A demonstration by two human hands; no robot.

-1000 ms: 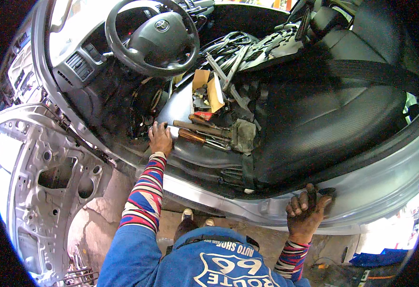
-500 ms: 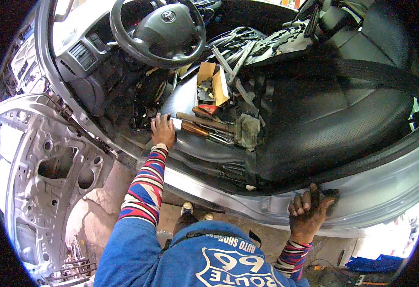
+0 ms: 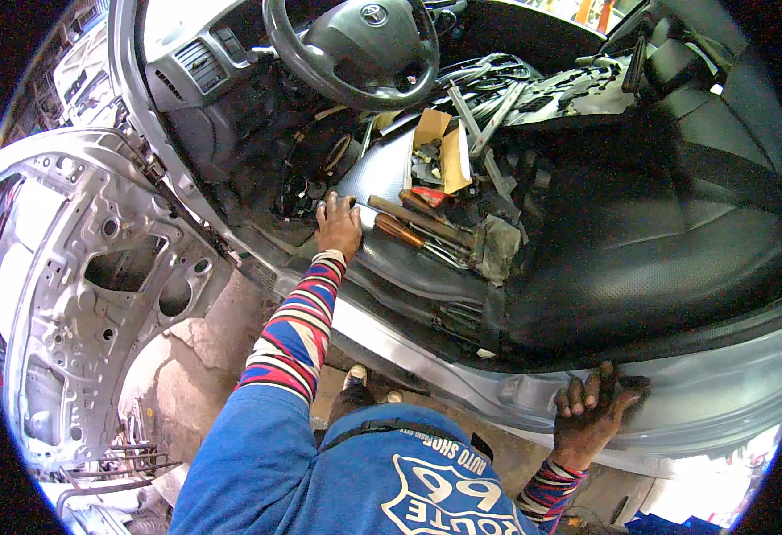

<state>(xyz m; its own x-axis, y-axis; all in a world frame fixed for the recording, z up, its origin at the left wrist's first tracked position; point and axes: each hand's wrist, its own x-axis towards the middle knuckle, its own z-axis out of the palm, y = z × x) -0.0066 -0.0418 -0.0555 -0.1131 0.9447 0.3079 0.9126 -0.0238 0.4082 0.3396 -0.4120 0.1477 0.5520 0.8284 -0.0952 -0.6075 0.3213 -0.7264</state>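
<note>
My left hand (image 3: 341, 227) rests palm down on the front edge of the black car seat (image 3: 400, 278), fingers stretched and holding nothing. Just right of its fingertips lie a hammer (image 3: 422, 220) with a wooden handle and a worn grey head, and a brown-handled screwdriver (image 3: 400, 230). Behind these tools stands an open cardboard box (image 3: 456, 159) with small dark pieces inside. At the silver door sill (image 3: 526, 392) on the right is my right hand (image 3: 590, 417), its fingers curled. Something dark shows between thumb and fingers; its kind is unclear.
Above the seat is the steering wheel (image 3: 371, 53). Cables and metal strips (image 3: 489, 76) are heaped on the far seat. A stripped door panel (image 3: 110, 276) stands at the left. A seat belt (image 3: 730, 165) crosses the backrest.
The view has shifted, so the cab appears further right and slightly lower. Both hands keep about the same places on the seat and the sill.
</note>
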